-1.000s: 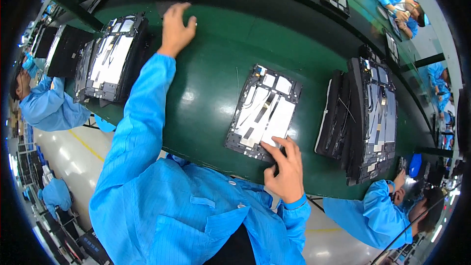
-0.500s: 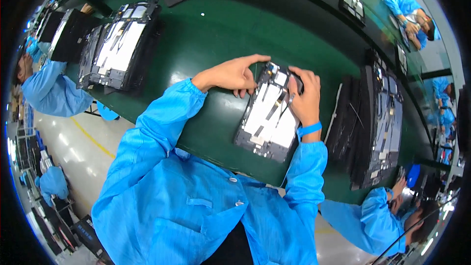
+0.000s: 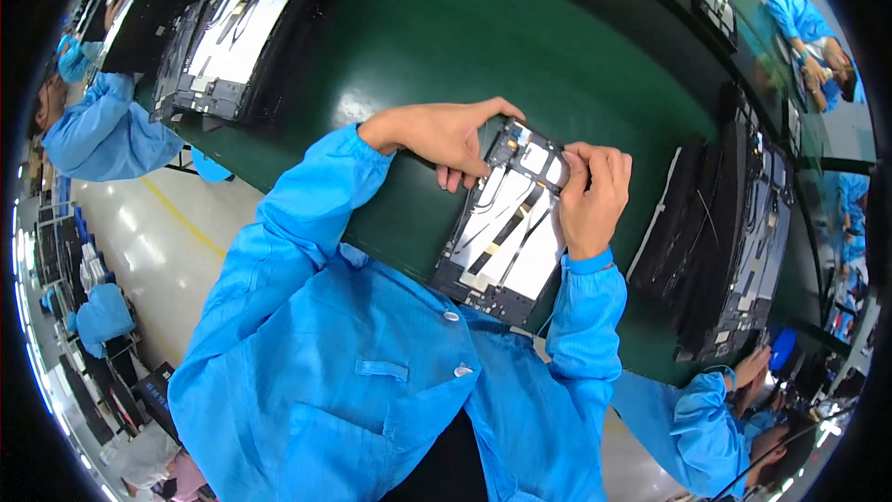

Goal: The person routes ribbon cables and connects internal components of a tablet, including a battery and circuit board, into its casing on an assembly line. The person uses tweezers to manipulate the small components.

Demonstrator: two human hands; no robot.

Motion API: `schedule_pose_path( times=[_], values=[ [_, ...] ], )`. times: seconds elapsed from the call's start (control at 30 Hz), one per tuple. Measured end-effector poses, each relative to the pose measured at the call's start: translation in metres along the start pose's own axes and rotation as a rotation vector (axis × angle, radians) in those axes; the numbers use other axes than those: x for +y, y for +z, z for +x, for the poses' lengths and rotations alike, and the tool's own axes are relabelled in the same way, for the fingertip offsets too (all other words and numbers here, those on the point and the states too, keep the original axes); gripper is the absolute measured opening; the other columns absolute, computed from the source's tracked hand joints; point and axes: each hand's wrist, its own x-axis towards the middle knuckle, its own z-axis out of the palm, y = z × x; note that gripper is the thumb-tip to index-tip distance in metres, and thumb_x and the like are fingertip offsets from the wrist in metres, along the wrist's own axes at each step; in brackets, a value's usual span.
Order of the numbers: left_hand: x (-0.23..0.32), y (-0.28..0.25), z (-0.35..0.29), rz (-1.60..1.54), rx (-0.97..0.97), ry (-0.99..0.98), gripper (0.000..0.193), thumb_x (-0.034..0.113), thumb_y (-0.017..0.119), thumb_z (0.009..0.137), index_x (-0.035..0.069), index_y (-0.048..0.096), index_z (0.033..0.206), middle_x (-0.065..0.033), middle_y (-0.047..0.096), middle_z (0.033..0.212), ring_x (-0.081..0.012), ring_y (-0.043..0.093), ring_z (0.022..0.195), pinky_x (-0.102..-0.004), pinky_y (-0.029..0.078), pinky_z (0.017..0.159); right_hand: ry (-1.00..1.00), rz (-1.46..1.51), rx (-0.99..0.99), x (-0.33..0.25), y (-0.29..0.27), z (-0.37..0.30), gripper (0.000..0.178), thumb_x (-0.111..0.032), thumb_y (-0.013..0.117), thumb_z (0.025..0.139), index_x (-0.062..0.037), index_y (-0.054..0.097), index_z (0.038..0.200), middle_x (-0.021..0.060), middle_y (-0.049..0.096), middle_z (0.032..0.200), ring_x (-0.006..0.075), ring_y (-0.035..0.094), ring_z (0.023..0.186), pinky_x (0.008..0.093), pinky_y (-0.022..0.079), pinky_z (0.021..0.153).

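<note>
An opened tablet (image 3: 528, 265) lies tilted on the green bench before me, its white battery plates, dark ribbon cables and circuit boards exposed. My left hand (image 3: 437, 137) grips its upper left edge, index finger stretched over the top corner and the other fingers bent at the side. On the opposite side, my right hand (image 3: 597, 200) has its thumb and fingers closed on the upper right edge, near the small white plates. What the right fingertips press on is partly hidden. A blue band circles my right wrist.
At the far left stands a stack of opened tablets (image 3: 237, 42). To the right, black padded sheets (image 3: 674, 218) lie beside another tablet stack (image 3: 754, 232). Co-workers in blue sit at left (image 3: 111, 144) and lower right (image 3: 701, 428). A single tablet (image 3: 715, 9) rests at the far right.
My view has tilted, so the bench and stacks appear shifted. My right thumb has drawn back from over the tablet's face, and the right fingers now close at its upper right edge.
</note>
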Motion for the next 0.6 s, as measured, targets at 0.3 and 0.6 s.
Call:
schedule_pose_path(
  times=[0.3, 0.6],
  values=[
    [-0.01, 0.002, 0.002, -0.047, -0.031, 0.018, 0.094, 0.004, 0.072, 0.101, 0.012, 0.012, 0.173, -0.0192, 0.079, 0.087, -0.0232, 0.079, 0.069, -0.0337, 0.064, 0.059, 0.0, 0.045, 0.046, 0.006, 0.003, -0.005, 0.005, 0.001, 0.076, 0.093, -0.0016, 0.076, 0.096, 0.0135, 0.069, 0.095, 0.0343, 0.065, 0.091, 0.044, 0.053, 0.082],
    [-0.009, 0.002, 0.004, -0.064, -0.041, 0.01, 0.095, 0.002, 0.071, 0.1, 0.011, 0.011, 0.172, -0.0199, 0.079, 0.088, -0.0238, 0.079, 0.069, -0.0337, 0.064, 0.059, -0.026, 0.036, 0.037, 0.006, 0.006, 0.001, 0.005, 0.001, 0.076, 0.093, -0.002, 0.077, 0.097, 0.0136, 0.069, 0.095, 0.0343, 0.065, 0.092, 0.0441, 0.053, 0.081]
  ],
)
